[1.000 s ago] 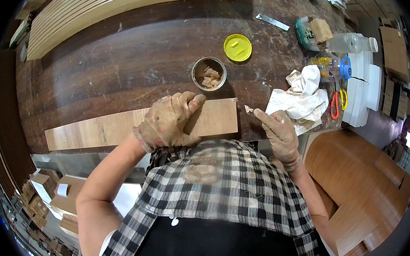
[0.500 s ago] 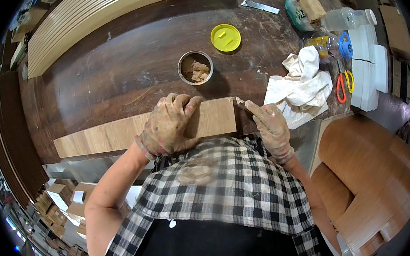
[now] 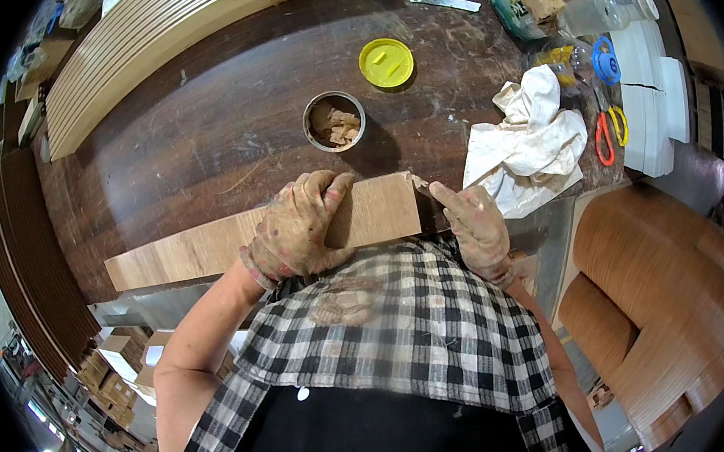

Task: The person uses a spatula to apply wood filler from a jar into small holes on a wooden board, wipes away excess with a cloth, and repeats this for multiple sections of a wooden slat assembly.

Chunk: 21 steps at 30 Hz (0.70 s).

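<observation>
A long wooden board (image 3: 378, 210) with pale brown grain lies along the near edge of the table. My left hand (image 3: 304, 222), in a stained work glove, grips it across its width, fingers over the far edge and thumb by the near edge. At the board's right end is my right hand (image 3: 477, 225), also gloved, its fingers drawn together and the index fingertip close to the far corner. Whatever those fingers hold is too small to make out. Beyond the board stands an open round tin (image 3: 313, 135) with brown, crumbly filler (image 3: 342, 127) inside.
A yellow lid (image 3: 386, 63) lies past the tin, and a metal strip (image 3: 445, 2) farther off. To the right are a crumpled white cloth (image 3: 525, 141), red-and-yellow-handled scissors (image 3: 604, 139) and plastic bottles (image 3: 596, 14). Slatted panels (image 3: 194, 39) fill the far left.
The view has shifted slightly, so the tin, lid and cloth appear a little displaced. My left hand keeps its grip on the board; my right hand stays at its end with only a slight movement.
</observation>
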Each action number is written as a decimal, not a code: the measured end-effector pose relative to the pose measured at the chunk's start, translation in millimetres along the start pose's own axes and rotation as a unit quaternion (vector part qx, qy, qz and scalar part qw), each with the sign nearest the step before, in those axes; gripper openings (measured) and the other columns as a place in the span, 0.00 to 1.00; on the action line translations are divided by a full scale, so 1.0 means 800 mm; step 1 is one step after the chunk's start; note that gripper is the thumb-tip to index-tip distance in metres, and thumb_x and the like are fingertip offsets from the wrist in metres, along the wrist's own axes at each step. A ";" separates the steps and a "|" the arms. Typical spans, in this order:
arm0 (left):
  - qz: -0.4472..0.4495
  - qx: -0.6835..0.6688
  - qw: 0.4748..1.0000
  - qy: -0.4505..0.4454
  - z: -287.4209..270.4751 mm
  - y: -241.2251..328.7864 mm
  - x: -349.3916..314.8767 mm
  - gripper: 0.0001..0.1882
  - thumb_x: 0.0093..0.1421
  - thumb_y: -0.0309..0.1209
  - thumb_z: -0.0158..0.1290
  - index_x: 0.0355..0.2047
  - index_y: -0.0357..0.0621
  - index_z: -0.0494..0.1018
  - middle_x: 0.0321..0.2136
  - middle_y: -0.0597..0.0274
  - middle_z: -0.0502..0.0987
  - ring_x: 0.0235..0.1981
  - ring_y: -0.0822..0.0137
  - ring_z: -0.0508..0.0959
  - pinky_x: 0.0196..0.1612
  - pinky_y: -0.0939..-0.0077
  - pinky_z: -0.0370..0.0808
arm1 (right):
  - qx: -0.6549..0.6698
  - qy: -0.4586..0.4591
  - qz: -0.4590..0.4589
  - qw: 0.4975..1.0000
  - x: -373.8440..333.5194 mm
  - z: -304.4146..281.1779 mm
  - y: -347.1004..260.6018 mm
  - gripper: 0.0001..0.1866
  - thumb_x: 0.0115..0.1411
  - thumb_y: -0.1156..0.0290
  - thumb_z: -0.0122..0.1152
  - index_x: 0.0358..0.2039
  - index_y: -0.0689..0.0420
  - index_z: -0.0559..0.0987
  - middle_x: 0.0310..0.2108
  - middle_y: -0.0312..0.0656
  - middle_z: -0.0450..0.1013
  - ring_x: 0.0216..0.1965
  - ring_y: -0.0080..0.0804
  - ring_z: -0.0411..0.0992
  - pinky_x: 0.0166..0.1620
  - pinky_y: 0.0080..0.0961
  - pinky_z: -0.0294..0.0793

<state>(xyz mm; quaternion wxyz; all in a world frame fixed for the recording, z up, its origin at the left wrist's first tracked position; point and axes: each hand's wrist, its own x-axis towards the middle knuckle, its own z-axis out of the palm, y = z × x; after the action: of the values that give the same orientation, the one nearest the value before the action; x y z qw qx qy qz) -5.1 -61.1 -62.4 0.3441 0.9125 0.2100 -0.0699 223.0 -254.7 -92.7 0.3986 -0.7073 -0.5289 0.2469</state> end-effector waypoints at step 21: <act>0.007 0.007 1.000 -0.008 0.003 -0.004 -0.001 0.48 0.43 0.44 0.69 0.64 0.44 0.63 0.56 0.48 0.66 0.57 0.48 0.70 0.60 0.57 0.70 | -0.287 -0.094 -0.086 0.949 0.025 -0.021 -0.016 0.29 0.52 0.77 0.63 0.54 0.37 0.81 0.34 0.38 0.68 0.34 0.38 0.69 0.35 0.37 0.74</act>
<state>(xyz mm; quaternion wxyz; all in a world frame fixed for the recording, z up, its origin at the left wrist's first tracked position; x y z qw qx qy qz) -7.3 -60.7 -66.0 0.3398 0.9157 0.2003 -0.0762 235.2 -239.0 -71.4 0.1467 -0.7173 -0.6714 0.1146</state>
